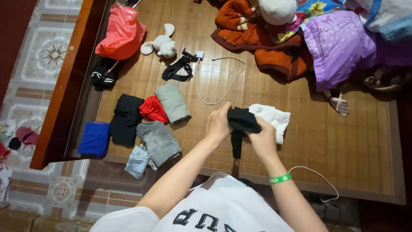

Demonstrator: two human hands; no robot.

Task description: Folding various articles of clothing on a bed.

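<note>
Both hands hold a black garment (pixel 241 122) bunched above the bamboo mat (pixel 343 146). My left hand (pixel 219 123) grips its left side. My right hand (pixel 264 138), with a green band on the wrist, grips its right side. A strip of the black cloth hangs down between them. A white garment (pixel 274 118) lies on the mat just behind the hands.
Folded clothes lie at the left: blue (pixel 94 138), black (pixel 125 119), red (pixel 152 109), grey-green (pixel 172 102), grey (pixel 159 141), pale denim (pixel 138 161). A white cable (pixel 223 81), a black strap (pixel 179 68), a plush rabbit (pixel 161 43), a red bag (pixel 122 32) and blankets (pixel 339 43) lie farther back.
</note>
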